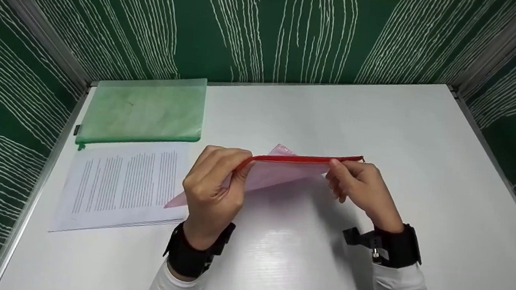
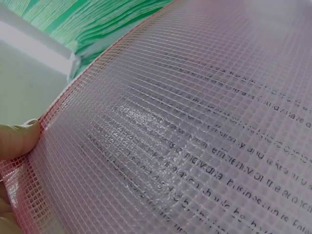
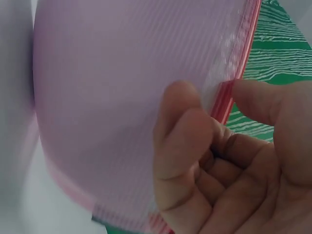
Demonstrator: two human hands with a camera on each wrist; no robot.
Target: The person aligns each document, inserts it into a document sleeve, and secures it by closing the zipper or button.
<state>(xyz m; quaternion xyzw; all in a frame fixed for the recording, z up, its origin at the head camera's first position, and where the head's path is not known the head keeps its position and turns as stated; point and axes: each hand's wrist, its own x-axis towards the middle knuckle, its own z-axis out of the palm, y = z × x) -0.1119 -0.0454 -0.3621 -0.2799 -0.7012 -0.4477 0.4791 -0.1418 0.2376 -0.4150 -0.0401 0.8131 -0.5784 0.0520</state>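
A pink mesh zip folder (image 1: 278,175) is lifted above the white table, its red zipper edge (image 1: 304,159) turned up. My left hand (image 1: 213,190) pinches the left end of that edge. Near the right end, my right hand (image 1: 360,188) pinches the edge between thumb and fingers. In the right wrist view the right hand (image 3: 234,165) is at the red strip, and the folder's pink side (image 3: 107,97) bows outward. Printed text shows through the mesh (image 2: 161,136) in the left wrist view; whether that sheet lies inside or behind, I cannot tell.
A green zip folder (image 1: 147,110) lies at the table's back left. In front of it is a stack of printed sheets (image 1: 121,188), partly beneath the pink folder's corner. Green walls with white streaks (image 1: 297,30) border the white table (image 1: 447,191) at the back and sides.
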